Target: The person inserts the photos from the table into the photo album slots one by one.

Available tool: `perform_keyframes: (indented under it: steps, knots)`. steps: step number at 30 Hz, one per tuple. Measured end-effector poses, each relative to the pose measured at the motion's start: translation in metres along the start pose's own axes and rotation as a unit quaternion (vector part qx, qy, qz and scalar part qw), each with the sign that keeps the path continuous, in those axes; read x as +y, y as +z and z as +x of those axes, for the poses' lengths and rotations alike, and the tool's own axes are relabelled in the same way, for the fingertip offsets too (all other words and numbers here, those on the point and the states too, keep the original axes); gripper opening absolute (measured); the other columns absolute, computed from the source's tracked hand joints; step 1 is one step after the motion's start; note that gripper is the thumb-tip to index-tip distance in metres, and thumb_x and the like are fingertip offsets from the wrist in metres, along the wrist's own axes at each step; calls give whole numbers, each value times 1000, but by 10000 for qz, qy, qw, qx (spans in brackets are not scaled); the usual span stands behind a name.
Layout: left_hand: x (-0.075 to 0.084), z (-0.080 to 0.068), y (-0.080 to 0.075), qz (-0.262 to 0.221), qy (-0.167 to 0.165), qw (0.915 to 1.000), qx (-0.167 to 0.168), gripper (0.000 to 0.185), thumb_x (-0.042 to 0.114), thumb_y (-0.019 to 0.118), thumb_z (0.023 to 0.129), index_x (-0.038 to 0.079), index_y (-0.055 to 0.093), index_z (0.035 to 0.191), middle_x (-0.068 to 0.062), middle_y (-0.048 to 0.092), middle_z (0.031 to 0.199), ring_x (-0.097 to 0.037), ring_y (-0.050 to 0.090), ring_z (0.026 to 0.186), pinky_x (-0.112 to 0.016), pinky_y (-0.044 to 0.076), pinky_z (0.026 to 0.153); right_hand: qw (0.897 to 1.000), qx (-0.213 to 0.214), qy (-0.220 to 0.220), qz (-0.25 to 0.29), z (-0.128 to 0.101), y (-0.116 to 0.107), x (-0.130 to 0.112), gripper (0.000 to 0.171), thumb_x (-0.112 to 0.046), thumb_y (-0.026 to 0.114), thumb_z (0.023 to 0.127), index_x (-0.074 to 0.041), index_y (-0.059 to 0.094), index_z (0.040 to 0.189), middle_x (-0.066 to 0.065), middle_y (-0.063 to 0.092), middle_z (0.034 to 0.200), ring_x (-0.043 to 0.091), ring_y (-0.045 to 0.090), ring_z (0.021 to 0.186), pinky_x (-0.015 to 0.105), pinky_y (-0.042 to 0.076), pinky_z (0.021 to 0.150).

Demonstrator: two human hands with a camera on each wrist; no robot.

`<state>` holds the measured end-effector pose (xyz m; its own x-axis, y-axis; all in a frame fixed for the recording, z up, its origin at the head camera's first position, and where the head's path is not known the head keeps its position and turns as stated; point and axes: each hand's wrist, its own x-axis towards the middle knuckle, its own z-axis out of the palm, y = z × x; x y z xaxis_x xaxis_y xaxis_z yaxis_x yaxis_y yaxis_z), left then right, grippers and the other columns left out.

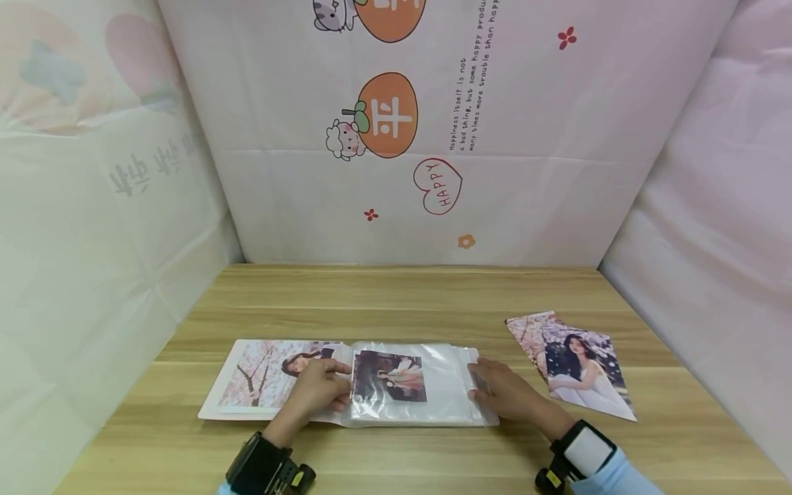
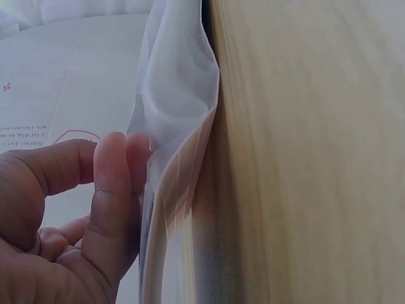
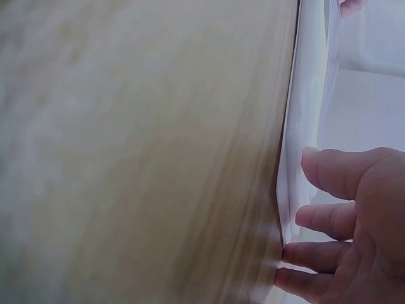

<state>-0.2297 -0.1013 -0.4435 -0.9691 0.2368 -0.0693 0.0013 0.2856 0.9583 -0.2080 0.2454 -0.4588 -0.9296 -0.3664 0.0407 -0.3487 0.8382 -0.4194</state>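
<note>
The photo album [image 1: 346,381] lies open on the tabletop [image 1: 396,302]. The left hand [image 1: 315,388] pinches a plastic sleeve [image 1: 433,385] near the spine; the right hand [image 1: 504,395] presses flat on the sleeve's outer edge. Tugging could crease or tear that sleeve, or slide its inserted photo [image 1: 390,377] askew.

- The place looked like a small staged recording booth rather than a lived-in room.
- A plain wooden table [image 1: 408,302] was walled in on three sides by hung cloth backdrops [image 1: 396,137] printed with cartoon persimmons, a "HAPPY" heart and small flowers.
- No furniture or room walls showed beyond them.
</note>
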Motion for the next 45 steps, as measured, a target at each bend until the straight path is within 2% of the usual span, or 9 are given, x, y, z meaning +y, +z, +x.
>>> perform_keyframes:
  steps: [6, 18, 30, 33, 36, 39, 41, 42, 45]
  knots:
    - [3, 0, 2, -13, 70, 9997, -221, 32, -5, 63, 77, -14, 58, 108, -13, 64, 67, -20, 61, 52, -32, 53, 50, 9998, -87, 192, 53, -1, -2, -4, 49, -17, 62, 89, 8, 48, 128, 33, 39, 133, 46, 35, 122, 56, 28, 99]
    - [9, -1, 8, 246, 243, 9978, -567, 34, -2, 65, 77, -13, 59, 108, -14, 66, 71, -22, 62, 57, -34, 53, 50, 9997, -128, 180, 48, -1, -2, -3, 49, -17, 62, 89, 9, 48, 128, 33, 38, 133, 46, 35, 123, 56, 28, 99]
    - [8, 1, 10, 540, 246, 9972, -458, 37, -3, 65, 75, -13, 58, 110, -12, 65, 70, -21, 62, 57, -32, 52, 49, 9994, -208, 255, 71, -2, -2, -2, 50, -19, 61, 90, 8, 47, 130, 33, 36, 135, 46, 34, 123, 56, 28, 99]
    - [12, -2, 10, 879, 354, 9950, -320, 37, 0, 66, 76, -13, 57, 110, -10, 64, 69, -20, 62, 55, -31, 52, 48, 9995, -221, 237, 62, -3, -4, -2, 51, -20, 61, 90, 7, 47, 130, 33, 36, 135, 46, 34, 123, 56, 28, 99]
    - [18, -7, 8, 1643, 689, 9840, -11, 36, 5, 69, 76, -9, 60, 108, -3, 63, 68, -15, 59, 54, -30, 50, 52, 9998, -195, 89, 43, -5, -6, 1, 52, -22, 62, 90, 7, 47, 130, 34, 36, 134, 47, 35, 122, 57, 29, 98]
    - [21, -12, 8, 2370, 1202, 9638, 229, 35, 8, 71, 74, -4, 62, 105, 0, 62, 70, -12, 56, 57, -30, 47, 56, 9998, -140, -170, 16, -9, -10, 4, 52, -22, 62, 89, 9, 47, 129, 36, 37, 132, 50, 37, 120, 59, 31, 96]
    - [22, -14, 9, 2671, 1594, 9503, 158, 35, 8, 72, 74, -2, 63, 106, -3, 61, 76, -15, 57, 63, -31, 47, 59, 9994, -82, -344, -23, -11, -12, 7, 53, -22, 62, 89, 10, 47, 128, 37, 39, 130, 50, 38, 118, 59, 31, 95]
    - [22, -15, 10, 2842, 1816, 9414, 63, 36, 8, 73, 74, -2, 62, 107, -5, 61, 80, -16, 57, 66, -32, 47, 60, 9992, -62, -399, -55, -12, -13, 8, 53, -21, 63, 88, 11, 47, 127, 37, 40, 129, 50, 39, 117, 59, 32, 95]
    - [20, -18, 12, 3500, 2449, 9036, -321, 40, 12, 74, 75, 1, 61, 111, -8, 59, 92, -19, 57, 78, -32, 49, 66, 9991, -47, -400, -116, -14, -16, 12, 54, -20, 65, 86, 11, 47, 127, 37, 41, 128, 50, 40, 116, 59, 32, 94]
